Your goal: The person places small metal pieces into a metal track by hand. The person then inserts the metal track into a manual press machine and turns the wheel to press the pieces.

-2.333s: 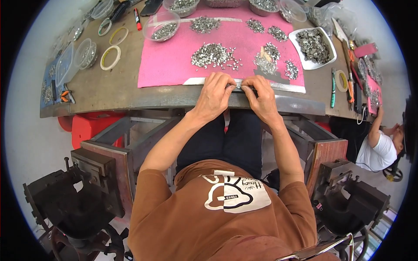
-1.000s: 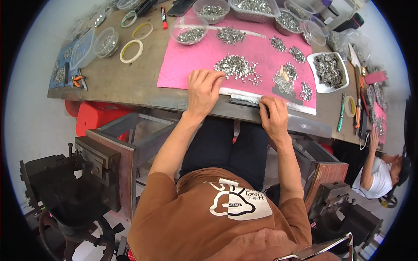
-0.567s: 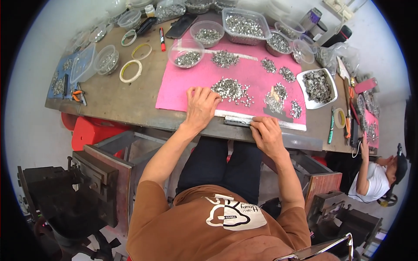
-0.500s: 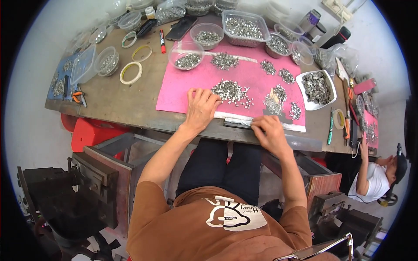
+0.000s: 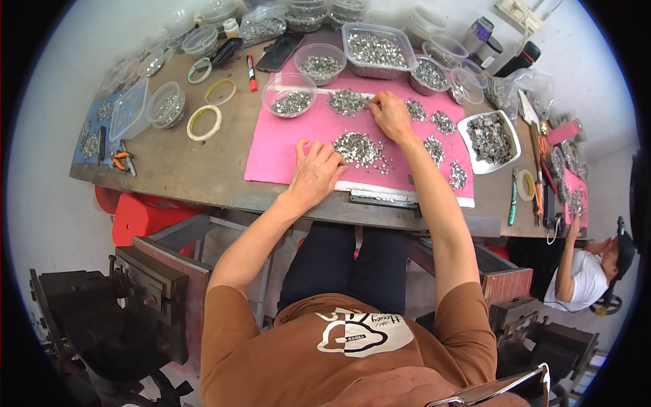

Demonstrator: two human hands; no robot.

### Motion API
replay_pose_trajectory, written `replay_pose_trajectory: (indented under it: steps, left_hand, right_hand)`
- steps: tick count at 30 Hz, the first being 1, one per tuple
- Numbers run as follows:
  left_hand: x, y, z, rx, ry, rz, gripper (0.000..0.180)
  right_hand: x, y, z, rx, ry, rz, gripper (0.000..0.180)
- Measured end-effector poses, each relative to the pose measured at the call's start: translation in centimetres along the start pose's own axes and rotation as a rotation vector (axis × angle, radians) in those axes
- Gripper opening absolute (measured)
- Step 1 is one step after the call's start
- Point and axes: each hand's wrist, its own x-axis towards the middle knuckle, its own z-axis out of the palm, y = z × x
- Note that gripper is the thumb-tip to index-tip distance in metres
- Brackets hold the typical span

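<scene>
Clear tubs point(image 5: 377, 49) of small metal parts point(image 5: 358, 147); pink mat point(image 5: 285, 142)

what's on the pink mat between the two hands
In the head view, a heap of small silvery metal parts lies on the pink mat between the left hand and the right hand.

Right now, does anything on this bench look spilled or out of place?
Nothing looks spilled. The small metal parts lie in separate heaps on the pink mat, and the left hand rests beside one heap while the right hand reaches another heap. Bowls stand upright.
</scene>
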Motion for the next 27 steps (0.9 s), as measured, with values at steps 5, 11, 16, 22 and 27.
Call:
replay_pose_trajectory:
  steps: [5, 11, 16, 22, 27]
  left_hand:
    - [0.1, -0.7, 0.3, 0.184, -0.044, 0.112, 0.01]
    - [0.7, -1.0, -0.5, 0.137, 0.001, 0.159, 0.01]
    - [1.2, -0.3, -0.4, 0.137, -0.032, 0.127, 0.008]
    - [0.9, 4.4, 0.4, -0.295, 0.046, 0.01, 0.007]
    - [0.1, 9.2, 3.1, -0.437, 0.005, -0.003, 0.009]
  right_hand:
    - [-3.0, -1.5, -4.1, 0.223, -0.088, 0.062, 0.022]
    - [-12.6, -2.9, -9.8, 0.333, -0.41, 0.209, 0.017]
    - [-15.3, -3.2, -9.1, 0.244, -0.25, 0.152, 0.015]
    - [-15.8, -2.4, -9.6, 0.065, -0.158, -0.113, 0.01]
    - [-15.6, -2.2, -9.3, 0.042, -0.157, -0.161, 0.01]
